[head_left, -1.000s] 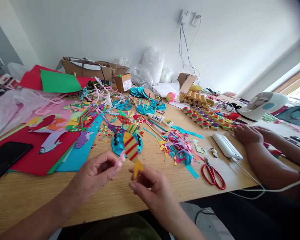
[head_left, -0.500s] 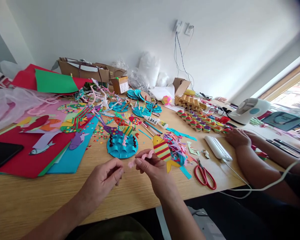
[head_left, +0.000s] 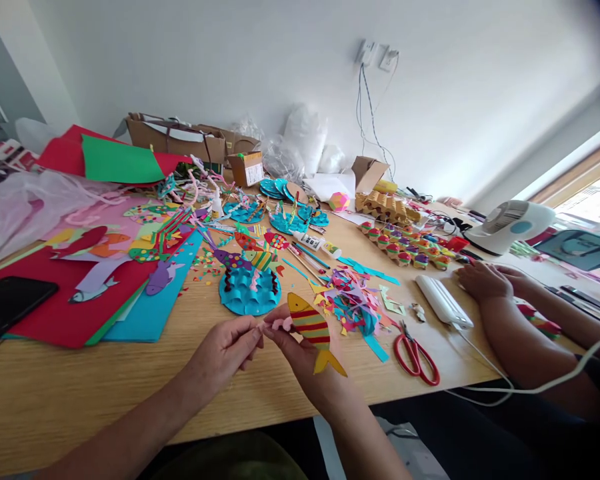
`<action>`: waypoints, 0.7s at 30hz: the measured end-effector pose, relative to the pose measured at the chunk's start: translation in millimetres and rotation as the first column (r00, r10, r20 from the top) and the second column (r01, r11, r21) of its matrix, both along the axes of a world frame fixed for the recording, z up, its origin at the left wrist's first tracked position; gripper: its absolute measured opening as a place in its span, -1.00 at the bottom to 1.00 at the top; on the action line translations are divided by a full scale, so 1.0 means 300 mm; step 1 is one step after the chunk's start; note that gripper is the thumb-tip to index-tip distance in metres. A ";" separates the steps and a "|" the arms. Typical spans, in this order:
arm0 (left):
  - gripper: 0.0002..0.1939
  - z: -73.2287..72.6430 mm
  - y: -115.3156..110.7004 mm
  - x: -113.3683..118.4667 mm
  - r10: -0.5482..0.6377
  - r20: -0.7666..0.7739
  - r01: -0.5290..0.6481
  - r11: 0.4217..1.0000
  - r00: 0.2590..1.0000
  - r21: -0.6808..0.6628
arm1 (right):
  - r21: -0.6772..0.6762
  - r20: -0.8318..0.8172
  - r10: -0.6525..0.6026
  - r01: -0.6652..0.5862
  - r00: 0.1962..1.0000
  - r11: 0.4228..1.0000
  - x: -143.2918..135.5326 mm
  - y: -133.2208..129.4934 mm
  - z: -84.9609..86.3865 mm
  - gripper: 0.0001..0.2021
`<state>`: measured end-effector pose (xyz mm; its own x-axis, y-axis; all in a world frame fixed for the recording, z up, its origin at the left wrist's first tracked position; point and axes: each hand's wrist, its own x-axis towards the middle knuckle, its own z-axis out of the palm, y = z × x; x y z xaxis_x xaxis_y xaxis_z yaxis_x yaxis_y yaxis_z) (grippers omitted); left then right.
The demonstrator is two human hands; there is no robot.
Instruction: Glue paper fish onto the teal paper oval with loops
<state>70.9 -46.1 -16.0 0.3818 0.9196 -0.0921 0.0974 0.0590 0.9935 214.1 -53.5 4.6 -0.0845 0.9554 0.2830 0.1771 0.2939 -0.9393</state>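
A pink pipe cleaner (head_left: 282, 324) runs between my hands, with a yellow paper fish (head_left: 310, 323) striped in red at its right end. My right hand (head_left: 307, 360) is closed, pinching the pipe cleaner between thumb and fingers, and the fish lies over its knuckles. The fingertips of my left hand (head_left: 230, 350) are closed on the pipe cleaner's left end and touch the right hand's fingertips. Just beyond them a blue round base (head_left: 250, 300) with curled paper waves stands on the table, carrying several paper fish (head_left: 233, 259) on twisted stems.
Red-handled scissors (head_left: 416, 357) lie by the table's front edge, beside a white power strip (head_left: 443, 300). Paper scraps (head_left: 353, 297) are heaped in the middle. Coloured sheets (head_left: 80, 313) and a phone (head_left: 17, 303) lie left. Another person's hands (head_left: 487, 281) rest at the right.
My left hand has come right to meet my right hand at the pipe cleaner's end. The fish has turned and shifted lower and left. The view has swung slightly left.
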 end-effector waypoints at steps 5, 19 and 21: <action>-0.68 0.005 -0.005 0.013 0.085 0.111 -0.062 0.980 0.990 -0.191 | 0.141 0.335 0.086 -0.140 0.938 0.980 0.012 -0.012 0.019 -0.89; -0.85 0.022 -0.027 0.007 0.105 0.346 -0.061 0.989 0.932 -0.136 | -0.334 -0.331 0.167 -0.281 0.929 0.900 0.032 0.043 0.084 -0.71; -0.87 0.017 -0.030 0.011 0.128 0.362 -0.083 0.987 0.923 -0.138 | -0.340 -0.348 0.174 -0.297 0.921 0.892 0.025 0.038 0.084 -0.72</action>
<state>74.2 -55.0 -10.8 0.3110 0.9476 -0.0731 -0.2878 0.1672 0.9430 221.7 -42.1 29.8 -0.2907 0.9556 -0.0479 -0.1597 -0.0979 -0.9823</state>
